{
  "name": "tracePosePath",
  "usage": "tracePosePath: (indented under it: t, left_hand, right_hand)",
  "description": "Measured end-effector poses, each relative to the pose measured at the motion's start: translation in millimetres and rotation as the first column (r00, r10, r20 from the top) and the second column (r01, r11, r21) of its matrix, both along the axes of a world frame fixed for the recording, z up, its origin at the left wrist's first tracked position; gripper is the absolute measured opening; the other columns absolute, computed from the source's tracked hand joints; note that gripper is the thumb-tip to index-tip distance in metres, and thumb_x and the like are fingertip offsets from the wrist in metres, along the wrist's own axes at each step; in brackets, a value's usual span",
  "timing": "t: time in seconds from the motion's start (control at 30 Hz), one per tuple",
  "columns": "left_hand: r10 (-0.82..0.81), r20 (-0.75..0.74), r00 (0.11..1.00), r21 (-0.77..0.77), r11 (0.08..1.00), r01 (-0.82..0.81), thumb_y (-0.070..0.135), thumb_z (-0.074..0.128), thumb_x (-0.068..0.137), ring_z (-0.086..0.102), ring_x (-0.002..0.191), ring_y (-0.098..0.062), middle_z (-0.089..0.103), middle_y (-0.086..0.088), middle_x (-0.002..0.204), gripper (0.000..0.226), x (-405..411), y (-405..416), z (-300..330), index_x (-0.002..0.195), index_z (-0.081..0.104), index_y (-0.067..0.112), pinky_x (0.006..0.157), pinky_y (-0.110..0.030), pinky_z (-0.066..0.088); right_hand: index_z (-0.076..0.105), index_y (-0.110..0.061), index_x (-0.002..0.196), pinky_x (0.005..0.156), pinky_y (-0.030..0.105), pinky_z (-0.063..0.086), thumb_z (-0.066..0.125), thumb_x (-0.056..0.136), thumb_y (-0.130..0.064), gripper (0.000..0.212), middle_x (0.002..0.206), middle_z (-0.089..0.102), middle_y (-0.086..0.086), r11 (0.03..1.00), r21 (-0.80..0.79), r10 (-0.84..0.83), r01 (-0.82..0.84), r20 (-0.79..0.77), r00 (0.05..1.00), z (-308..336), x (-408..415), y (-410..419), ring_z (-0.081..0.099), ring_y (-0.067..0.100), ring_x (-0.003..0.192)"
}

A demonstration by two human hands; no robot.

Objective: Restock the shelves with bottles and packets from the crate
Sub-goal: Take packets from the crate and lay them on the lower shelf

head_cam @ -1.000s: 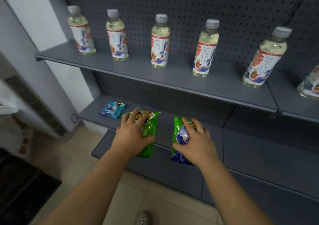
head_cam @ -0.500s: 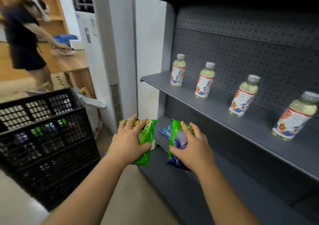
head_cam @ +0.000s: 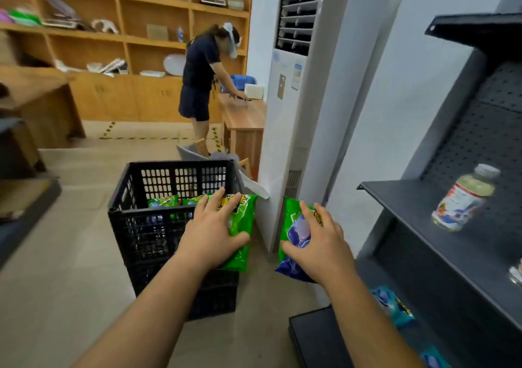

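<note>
Two green snack pkts, glossy w/ yellow lettering, mid-frame. Left hand point(head_cam: 210, 235) grips one green pkt point(head_cam: 240, 226) over the crate's right edge, fingers spread on its face, thumb wrapped under. Right hand point(head_cam: 319, 247) clutches a second pkt point(head_cam: 293, 235), green w/ blue bottom, just right of it. Black lattice crate point(head_cam: 147, 226) on the floor, center-left, holds more green pkts point(head_cam: 163, 201). Grey shelves point(head_cam: 440, 226) at right: a pale-liquid bottle point(head_cam: 463, 201) on one tier, blue pkt point(head_cam: 395, 307) lower down.

Bottle point(head_cam: 463, 201) label motion-blurred (print unreadable), second bottle point(head_cam: 516, 274) cut by right edge, crate point(head_cam: 158, 226) contents mostly hidden
</note>
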State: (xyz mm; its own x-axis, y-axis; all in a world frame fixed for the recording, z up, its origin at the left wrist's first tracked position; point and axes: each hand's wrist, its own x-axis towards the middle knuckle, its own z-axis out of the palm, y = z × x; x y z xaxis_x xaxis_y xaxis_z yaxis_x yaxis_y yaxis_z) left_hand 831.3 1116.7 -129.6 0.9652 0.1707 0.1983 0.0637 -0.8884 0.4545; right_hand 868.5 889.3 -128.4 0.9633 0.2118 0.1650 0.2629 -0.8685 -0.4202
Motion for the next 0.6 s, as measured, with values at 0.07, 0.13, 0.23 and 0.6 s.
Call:
tracePosePath:
  t: [0.07, 0.13, 0.23, 0.6]
  left_hand:
    - [0.056, -0.007, 0.998, 0.0, 0.998, -0.056, 0.055, 0.061, 0.08, 0.002, 0.148, -0.022, 0.005, 0.01, 0.161, 0.085, 17, 23, -5, 0.15, 0.015, 0.046, 0.116, -0.049, 0.025]
    - [0.106, -0.026, 0.994, 0.0, 0.994, -0.106, 0.056, 0.061, 0.08, 0.003, 0.148, -0.022, 0.006, 0.01, 0.161, 0.084, 35, 43, -11, 0.15, 0.015, 0.046, 0.116, -0.05, 0.025]
    - [0.174, -0.035, 0.984, -0.005, 0.985, -0.174, 0.056, 0.061, 0.08, 0.003, 0.148, -0.022, 0.006, 0.009, 0.161, 0.085, 66, 65, -19, 0.15, 0.015, 0.046, 0.117, -0.048, 0.023]
    - [0.399, -0.018, 0.917, -0.011, 0.917, -0.4, 0.054, 0.061, 0.078, 0.006, 0.148, -0.022, 0.01, 0.007, 0.161, 0.084, 163, 160, -11, 0.151, 0.019, 0.043, 0.118, -0.047, 0.023]
  right_hand:
    - [0.011, -0.043, 0.154, 0.111, 0.045, 0.036, 0.06, 0.079, -0.066, 0.092, 0.16, 0.012, -0.012, 0.998, -0.004, 0.055, -0.055, 0.003, 0.998, -2, 30, 22, 0.022, 0.021, 0.143]
    - [0.012, -0.041, 0.154, 0.111, 0.045, 0.035, 0.059, 0.079, -0.067, 0.092, 0.16, 0.012, -0.011, 0.995, -0.012, 0.104, -0.104, -0.012, 0.995, -6, 61, 43, 0.022, 0.022, 0.144]
    - [0.014, -0.041, 0.154, 0.111, 0.045, 0.035, 0.059, 0.077, -0.068, 0.093, 0.159, 0.013, -0.011, 0.986, 0.008, 0.168, -0.168, -0.034, 0.985, -19, 107, 72, 0.023, 0.022, 0.143]
    - [0.008, -0.042, 0.154, 0.115, 0.047, 0.031, 0.058, 0.077, -0.072, 0.097, 0.162, 0.01, -0.008, 0.922, -0.012, 0.387, -0.387, -0.04, 0.921, -6, 251, 199, 0.017, 0.027, 0.147]
